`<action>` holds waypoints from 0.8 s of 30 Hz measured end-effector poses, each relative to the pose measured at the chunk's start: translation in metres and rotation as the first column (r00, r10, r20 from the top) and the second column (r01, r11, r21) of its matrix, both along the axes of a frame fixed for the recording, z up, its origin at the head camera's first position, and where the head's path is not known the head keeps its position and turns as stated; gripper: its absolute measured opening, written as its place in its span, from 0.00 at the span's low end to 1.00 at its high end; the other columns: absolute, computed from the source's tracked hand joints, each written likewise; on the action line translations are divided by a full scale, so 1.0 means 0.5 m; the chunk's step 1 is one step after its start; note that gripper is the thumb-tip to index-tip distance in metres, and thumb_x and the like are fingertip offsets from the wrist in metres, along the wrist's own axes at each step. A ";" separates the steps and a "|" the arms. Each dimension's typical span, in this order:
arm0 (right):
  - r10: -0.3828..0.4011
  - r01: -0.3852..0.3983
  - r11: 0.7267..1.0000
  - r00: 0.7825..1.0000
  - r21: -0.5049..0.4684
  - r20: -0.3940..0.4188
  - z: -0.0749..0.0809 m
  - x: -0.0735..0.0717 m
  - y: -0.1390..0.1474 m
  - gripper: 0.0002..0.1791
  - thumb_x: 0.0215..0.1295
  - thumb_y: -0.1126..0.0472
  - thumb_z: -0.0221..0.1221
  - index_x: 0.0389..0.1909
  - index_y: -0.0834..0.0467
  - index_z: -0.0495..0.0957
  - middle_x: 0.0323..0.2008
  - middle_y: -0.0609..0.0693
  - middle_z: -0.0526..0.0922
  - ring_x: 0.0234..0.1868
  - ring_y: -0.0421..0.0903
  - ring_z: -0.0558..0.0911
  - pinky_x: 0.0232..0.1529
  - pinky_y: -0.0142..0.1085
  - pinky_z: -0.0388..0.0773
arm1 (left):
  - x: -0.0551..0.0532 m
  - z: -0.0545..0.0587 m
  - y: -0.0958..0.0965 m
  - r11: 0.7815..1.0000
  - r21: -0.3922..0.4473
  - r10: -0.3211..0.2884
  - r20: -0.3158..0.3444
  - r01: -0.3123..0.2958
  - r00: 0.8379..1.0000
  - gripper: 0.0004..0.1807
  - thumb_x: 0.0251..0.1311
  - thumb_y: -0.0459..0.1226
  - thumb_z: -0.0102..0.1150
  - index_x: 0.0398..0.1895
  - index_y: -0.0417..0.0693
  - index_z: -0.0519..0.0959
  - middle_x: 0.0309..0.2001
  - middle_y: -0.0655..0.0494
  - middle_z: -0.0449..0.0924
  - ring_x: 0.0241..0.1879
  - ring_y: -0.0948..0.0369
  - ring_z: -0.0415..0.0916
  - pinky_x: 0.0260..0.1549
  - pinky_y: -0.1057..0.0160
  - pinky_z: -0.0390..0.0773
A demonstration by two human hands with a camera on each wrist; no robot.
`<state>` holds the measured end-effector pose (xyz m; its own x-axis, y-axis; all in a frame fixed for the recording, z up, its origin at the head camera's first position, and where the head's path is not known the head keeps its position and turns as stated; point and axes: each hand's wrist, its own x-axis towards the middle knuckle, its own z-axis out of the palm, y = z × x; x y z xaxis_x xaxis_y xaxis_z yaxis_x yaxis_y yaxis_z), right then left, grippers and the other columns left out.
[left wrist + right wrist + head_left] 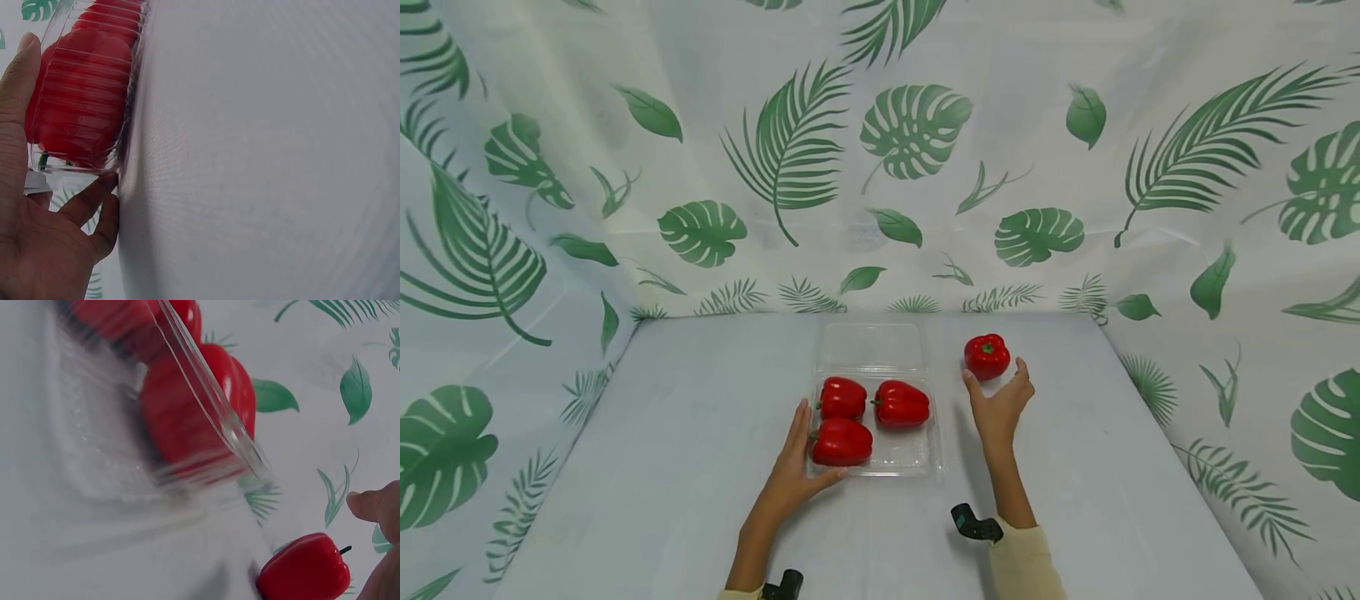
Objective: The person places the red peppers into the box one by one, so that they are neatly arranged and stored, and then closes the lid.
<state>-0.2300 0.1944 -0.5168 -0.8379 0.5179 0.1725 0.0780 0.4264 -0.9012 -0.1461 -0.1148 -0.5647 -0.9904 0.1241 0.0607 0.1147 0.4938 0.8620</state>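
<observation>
While the left hand (793, 475) rests at the left side of a clear plastic hinged container (906, 457), its fingers are straight and its thumb lies along the near edge, as the head view shows. Inside the container are three glossy red bell peppers (902, 405) – two at the left, one behind the other, and one at the far right. The transparent lid (871, 346) is folded back, away from the person, on the white surface (685, 467). To the right of the container stands a single red bell pepper with a green stem (987, 358), and close to it the right hand (997, 407) is spread, thumb and fingers apart at its near side; whether the thumb touches it, I cannot tell from here.

In the left wrist view, the ridged wall of the container is beside the left hand, and red shows through the plastic.

In the right wrist view, the container is blurred by motion. Below it in the frame is the single pepper – and the visible digit of the right hand is separate from it.
</observation>
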 end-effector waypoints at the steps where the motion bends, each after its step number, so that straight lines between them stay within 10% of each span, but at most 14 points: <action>1: 0.000 0.000 1.000 1.000 -0.016 0.018 0.000 -0.005 0.003 0.50 0.57 0.58 0.68 0.74 0.61 0.47 0.69 0.66 0.54 0.72 0.60 0.57 0.67 0.61 0.65 | 0.001 0.000 0.000 1.000 0.000 0.004 0.000 -0.004 1.000 0.63 0.47 0.53 0.73 0.79 0.51 0.40 0.80 0.54 0.38 0.77 0.44 0.46 0.65 0.40 0.65; 24: -0.006 0.027 0.992 0.986 -0.123 0.165 -0.037 -0.087 0.038 0.53 0.58 0.56 0.68 0.76 0.57 0.42 0.71 0.65 0.53 0.74 0.60 0.55 0.70 0.57 0.64 | -0.001 -0.004 -0.002 1.000 -0.012 -0.005 -0.010 0.004 1.000 0.63 0.48 0.54 0.72 0.79 0.52 0.40 0.80 0.56 0.37 0.77 0.47 0.45 0.66 0.42 0.64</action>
<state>-0.2734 0.2135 -0.5351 -0.8407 0.5405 -0.0328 0.2350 0.3097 -0.9214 -0.1468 -0.1158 -0.5667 -0.9892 0.1293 0.0695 0.1258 0.5032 0.8549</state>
